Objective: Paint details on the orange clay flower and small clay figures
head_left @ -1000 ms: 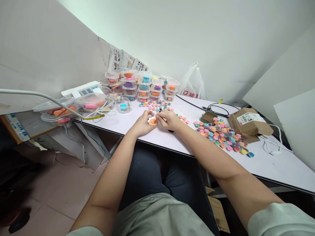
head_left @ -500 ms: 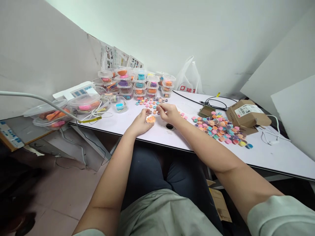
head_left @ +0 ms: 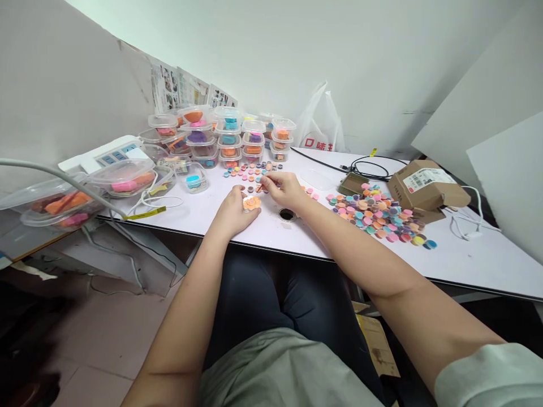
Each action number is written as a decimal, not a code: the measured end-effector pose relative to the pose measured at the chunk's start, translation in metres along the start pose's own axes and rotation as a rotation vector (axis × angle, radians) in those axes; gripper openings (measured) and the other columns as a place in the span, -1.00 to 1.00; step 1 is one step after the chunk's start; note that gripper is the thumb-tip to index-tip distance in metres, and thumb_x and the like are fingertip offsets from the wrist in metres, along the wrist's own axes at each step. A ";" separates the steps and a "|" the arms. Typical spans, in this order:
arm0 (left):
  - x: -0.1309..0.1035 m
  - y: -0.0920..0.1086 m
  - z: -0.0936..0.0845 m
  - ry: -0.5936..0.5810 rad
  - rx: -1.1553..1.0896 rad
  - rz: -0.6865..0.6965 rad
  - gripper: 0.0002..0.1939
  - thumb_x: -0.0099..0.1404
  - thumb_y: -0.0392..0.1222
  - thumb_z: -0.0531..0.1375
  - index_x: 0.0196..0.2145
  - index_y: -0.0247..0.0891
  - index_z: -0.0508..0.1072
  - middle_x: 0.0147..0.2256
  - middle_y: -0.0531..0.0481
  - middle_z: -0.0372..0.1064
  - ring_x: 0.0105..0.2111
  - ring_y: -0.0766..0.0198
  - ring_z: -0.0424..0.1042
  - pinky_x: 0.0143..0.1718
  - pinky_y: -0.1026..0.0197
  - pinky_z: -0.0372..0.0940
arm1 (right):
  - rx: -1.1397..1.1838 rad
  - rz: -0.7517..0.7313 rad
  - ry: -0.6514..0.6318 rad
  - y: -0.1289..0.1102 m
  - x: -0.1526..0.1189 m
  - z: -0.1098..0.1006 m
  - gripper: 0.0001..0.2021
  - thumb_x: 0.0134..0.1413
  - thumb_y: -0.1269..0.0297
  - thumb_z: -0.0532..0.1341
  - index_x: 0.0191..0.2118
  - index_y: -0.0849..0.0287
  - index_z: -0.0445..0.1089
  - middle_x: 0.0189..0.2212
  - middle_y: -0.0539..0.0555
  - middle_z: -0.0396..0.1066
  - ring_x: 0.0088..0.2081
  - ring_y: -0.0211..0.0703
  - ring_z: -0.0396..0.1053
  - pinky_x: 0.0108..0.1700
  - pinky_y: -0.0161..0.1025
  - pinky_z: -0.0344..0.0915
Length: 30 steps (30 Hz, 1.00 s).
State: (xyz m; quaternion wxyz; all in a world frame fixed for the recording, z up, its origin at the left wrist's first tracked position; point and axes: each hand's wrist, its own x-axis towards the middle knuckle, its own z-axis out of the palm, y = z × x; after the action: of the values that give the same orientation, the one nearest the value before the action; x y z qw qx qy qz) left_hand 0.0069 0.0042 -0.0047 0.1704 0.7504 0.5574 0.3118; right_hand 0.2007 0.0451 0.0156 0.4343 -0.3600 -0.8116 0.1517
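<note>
My left hand rests on the white table, its thumb and fingers curved round the edges of an orange clay flower. Just above and to the right of the flower is my right hand, thumb and forefinger pinched together. Whatever sits in that pinch is too small to make out. Beyond both hands lie several small coloured discs in loose rows. A round cable hole shows in the tabletop below my right hand.
Stacked clear tubs of coloured clay stand at the back. A large heap of coloured discs lies right, beside an open cardboard box. A white plastic bag, black cable and power strip are also on the table.
The view has shifted slightly, so the tubs sit further left. My right hand stays pinched close by the flower, and my left hand keeps its hold on it.
</note>
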 end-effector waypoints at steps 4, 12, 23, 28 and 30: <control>-0.001 0.002 0.000 0.031 0.029 -0.027 -0.22 0.15 0.04 0.33 0.22 -0.31 0.19 0.05 -0.31 0.40 0.10 -0.21 0.42 0.13 -0.12 0.31 | -0.014 0.011 -0.068 -0.003 0.000 0.000 -0.62 0.35 0.07 0.11 -0.38 0.17 0.53 -0.48 0.05 0.52 -0.42 -0.16 0.39 -0.29 -0.20 0.26; -0.004 0.006 -0.005 0.014 0.024 -0.057 -0.21 0.17 0.01 0.31 0.26 -0.30 0.14 0.08 -0.32 0.43 0.09 -0.21 0.45 0.11 -0.11 0.33 | 0.000 0.024 0.148 0.004 0.002 -0.002 -0.48 0.35 -0.13 0.05 -0.48 0.16 0.40 -0.55 0.03 0.41 -0.47 -0.22 0.29 -0.35 -0.24 0.21; -0.004 0.004 -0.004 -0.043 0.065 0.019 -0.12 0.21 0.06 0.28 0.33 -0.44 0.06 0.27 -0.45 0.24 0.29 -0.15 0.27 0.27 -0.06 0.20 | 0.190 0.104 0.130 0.008 0.001 -0.009 -0.44 0.23 -0.26 0.11 -0.51 0.17 0.36 -0.62 -0.01 0.30 -0.51 -0.25 0.23 -0.43 -0.28 0.15; -0.003 0.002 -0.005 -0.051 0.036 0.017 -0.16 0.24 0.08 0.27 0.31 -0.38 0.09 0.14 -0.32 0.40 0.15 -0.11 0.42 0.18 -0.05 0.28 | 0.312 0.230 -0.130 0.008 0.000 -0.006 -0.50 0.22 -0.17 0.18 -0.47 0.20 0.43 -0.56 0.03 0.43 -0.50 -0.28 0.30 -0.39 -0.30 0.22; -0.003 0.001 -0.005 -0.047 0.032 0.015 -0.17 0.23 0.08 0.28 0.31 -0.35 0.09 0.13 -0.29 0.42 0.14 -0.10 0.43 0.17 -0.05 0.28 | 0.269 0.275 -0.137 0.011 0.000 -0.003 -0.56 0.26 -0.05 0.19 -0.48 0.21 0.44 -0.56 0.02 0.44 -0.51 -0.30 0.30 -0.38 -0.31 0.22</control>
State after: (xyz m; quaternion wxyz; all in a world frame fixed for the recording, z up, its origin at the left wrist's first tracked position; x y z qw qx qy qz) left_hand 0.0037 0.0005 -0.0014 0.1692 0.7642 0.5526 0.2863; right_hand 0.2084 0.0523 0.0116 0.3974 -0.3953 -0.7547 0.3409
